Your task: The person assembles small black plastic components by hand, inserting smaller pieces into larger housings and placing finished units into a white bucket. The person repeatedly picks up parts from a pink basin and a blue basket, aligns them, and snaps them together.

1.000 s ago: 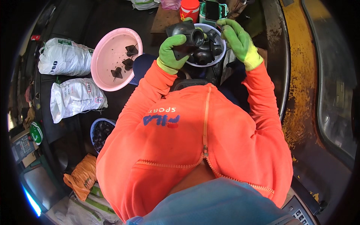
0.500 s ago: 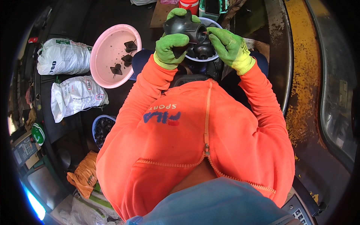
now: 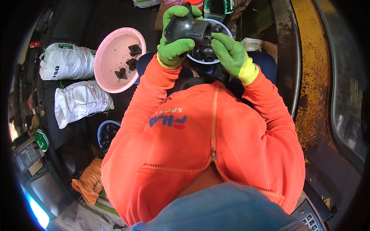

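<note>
My left hand [image 3: 173, 49], in a green glove, is wrapped round a black, hollow, pipe-like fitting [image 3: 185, 30] in front of my chest. The fitting's round mouth faces right. At that mouth my right hand [image 3: 234, 57], also gloved, has its fingers pinched together. Whatever sits in the pinch is too small to name. Just beneath the hands stands a white-blue basin [image 3: 199, 61] holding more black parts [image 3: 208, 53], partly covered by the hands and the fitting.
Left of my hands is a pink basin [image 3: 101, 79] with three dark flanged pieces [image 3: 120, 73]. Beyond it lie white sacks [image 3: 83, 101]. A small tub of black parts [image 3: 108, 134] and an orange bag [image 3: 91, 181] sit lower left. A rusty yellow machine frame [image 3: 308, 77] runs along the right.
The fitting has turned slightly in my left hand and moved a little left and down. My right hand has shifted slightly left and down, staying at the mouth.
</note>
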Demonstrator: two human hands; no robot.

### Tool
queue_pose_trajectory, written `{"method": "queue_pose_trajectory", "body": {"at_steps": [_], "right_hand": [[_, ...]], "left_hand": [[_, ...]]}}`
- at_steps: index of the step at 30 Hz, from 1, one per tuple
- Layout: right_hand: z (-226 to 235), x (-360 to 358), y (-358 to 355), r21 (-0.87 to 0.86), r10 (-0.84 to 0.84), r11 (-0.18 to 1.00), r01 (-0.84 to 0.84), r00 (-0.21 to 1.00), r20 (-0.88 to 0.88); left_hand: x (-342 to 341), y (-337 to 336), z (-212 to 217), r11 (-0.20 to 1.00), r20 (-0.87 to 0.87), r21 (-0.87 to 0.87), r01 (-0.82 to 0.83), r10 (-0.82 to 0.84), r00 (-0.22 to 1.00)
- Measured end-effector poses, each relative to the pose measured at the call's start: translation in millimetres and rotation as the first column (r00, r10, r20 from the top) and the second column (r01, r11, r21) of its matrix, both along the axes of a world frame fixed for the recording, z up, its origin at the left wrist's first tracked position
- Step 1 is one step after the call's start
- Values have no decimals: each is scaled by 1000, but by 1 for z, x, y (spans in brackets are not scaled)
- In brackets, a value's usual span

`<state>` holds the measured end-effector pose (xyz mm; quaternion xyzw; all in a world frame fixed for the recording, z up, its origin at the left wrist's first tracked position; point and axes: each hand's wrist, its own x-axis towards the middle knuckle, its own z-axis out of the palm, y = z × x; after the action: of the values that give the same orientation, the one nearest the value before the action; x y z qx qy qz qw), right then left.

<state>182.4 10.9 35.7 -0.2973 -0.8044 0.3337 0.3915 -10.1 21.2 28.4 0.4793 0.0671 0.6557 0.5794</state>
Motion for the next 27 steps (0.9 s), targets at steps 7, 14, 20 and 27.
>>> {"method": "queue_pose_trajectory", "body": {"at_steps": [7, 14, 20, 27], "right_hand": [[2, -4, -9, -459, -28, 887, -47, 987, -156], [20, -5, -17, -461, 59, 877, -133, 983, -172], [47, 4, -26, -868, -72, 373, -329, 922, -381], [40, 9, -1, -559, -295, 3, -829, 534, -793]], "left_hand": [[-2, 5, -3, 986, -51, 161, -44, 53, 997], [-4, 14, 6, 821, -240, 526, -221, 393, 888], [-12, 24, 13, 612, -307, 768, -191, 613, 728], [-12, 34, -2, 703, -425, 652, -283, 648, 632]]}}
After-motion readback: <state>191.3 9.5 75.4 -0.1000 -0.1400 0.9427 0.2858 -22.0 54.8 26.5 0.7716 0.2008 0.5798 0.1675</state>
